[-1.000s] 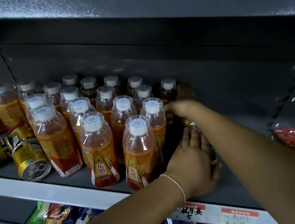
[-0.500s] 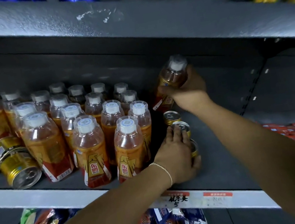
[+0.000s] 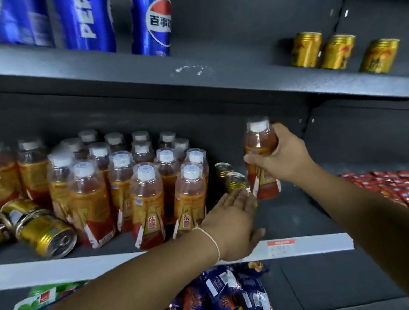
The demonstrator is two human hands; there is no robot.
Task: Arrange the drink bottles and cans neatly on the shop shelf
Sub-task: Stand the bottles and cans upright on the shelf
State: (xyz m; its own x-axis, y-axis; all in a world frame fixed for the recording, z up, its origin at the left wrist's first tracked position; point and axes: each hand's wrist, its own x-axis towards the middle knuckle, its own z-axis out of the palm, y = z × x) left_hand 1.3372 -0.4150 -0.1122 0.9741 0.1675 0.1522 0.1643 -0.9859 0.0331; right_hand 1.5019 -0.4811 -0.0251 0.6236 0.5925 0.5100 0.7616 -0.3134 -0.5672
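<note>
1. Grouped bottles (image 3: 147,192): clear plastic, white caps, orange-red labels, amber drink. They stood upright in close rows on the middle shelf (image 3: 289,210), left of centre.
2. Lone bottle (image 3: 261,150): same kind, near upright, gripped round its body by the right hand (image 3: 284,157), right of the group. Base contact with the shelf could not be told.
3. Small gold cans (image 3: 234,181): two stood upright, one behind the other, between the group and the lone bottle.
4. Fallen gold cans (image 3: 48,234): lay on their sides at the shelf's left end, against the front bottles.
5. Blue cans (image 3: 150,16): tall, upright, on the upper shelf (image 3: 239,77), left.
6. Three gold cans (image 3: 338,52): upright in a row, upper shelf, right.
</note>
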